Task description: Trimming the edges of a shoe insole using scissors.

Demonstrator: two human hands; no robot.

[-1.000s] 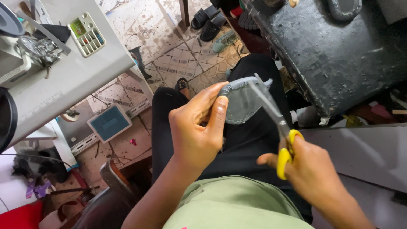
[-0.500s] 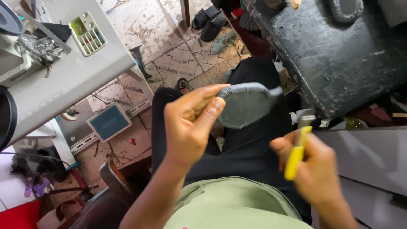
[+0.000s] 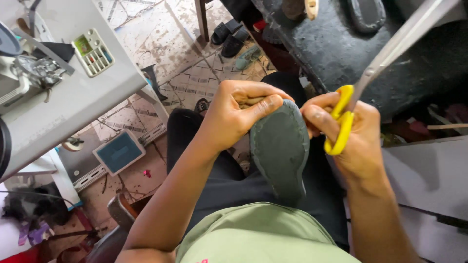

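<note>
head view: the left hand (image 3: 234, 117) grips the top edge of a grey sole piece (image 3: 280, 146), thumb pressed across it, holding it upright over the lap. just right of the sole piece, the right hand (image 3: 356, 141) is closed through the yellow handles of scissors (image 3: 363, 83), fingertips touching the sole piece's edge, blades pointing up toward the dark worktop (image 3: 341, 48).

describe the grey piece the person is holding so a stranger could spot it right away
Start at the person's lap, above the green shirt. Between the left hand and the right hand, which grips yellow-handled scissors, is a flat grey sole-shaped piece. Only it has a stitched edge and rounded toe.
</note>
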